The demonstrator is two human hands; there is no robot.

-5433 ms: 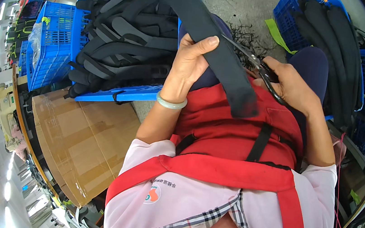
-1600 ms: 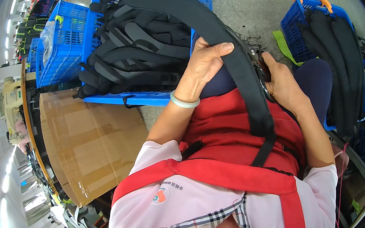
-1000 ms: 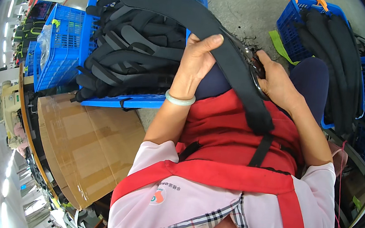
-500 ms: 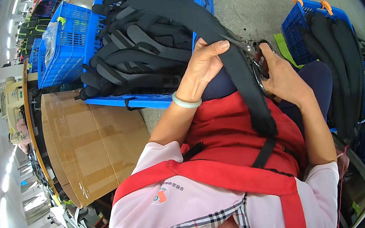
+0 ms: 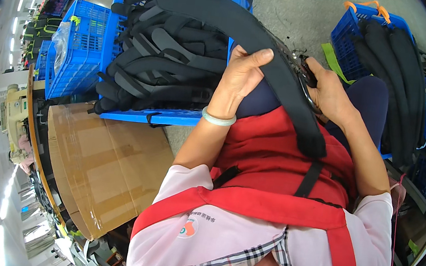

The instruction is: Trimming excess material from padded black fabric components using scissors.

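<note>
A long black padded shoulder strap (image 5: 283, 78) arches from above the crate at the left down to my red apron. My left hand (image 5: 244, 75) grips it near its middle, thumb on top and fingers curled underneath. Just right of the strap, my right hand (image 5: 332, 94) is closed around dark-handled metal scissors (image 5: 308, 75). The scissors sit against the strap's right edge, and their blades are hard to make out there. Resting on the apron (image 5: 258, 154) is the strap's lower end, beside a narrow black webbing band (image 5: 309, 179).
A blue crate (image 5: 153, 118) heaped with black and grey straps (image 5: 162, 68) stands at the left. Near it are another blue crate (image 5: 76, 52) and a large cardboard box (image 5: 107, 168). At the right, more black straps (image 5: 390, 75) hang over a blue crate (image 5: 342, 34).
The strap and my left hand have shifted slightly right. The scissors' tip, seen over the strap before, has drawn back to its right edge, and the handles look closer together.
</note>
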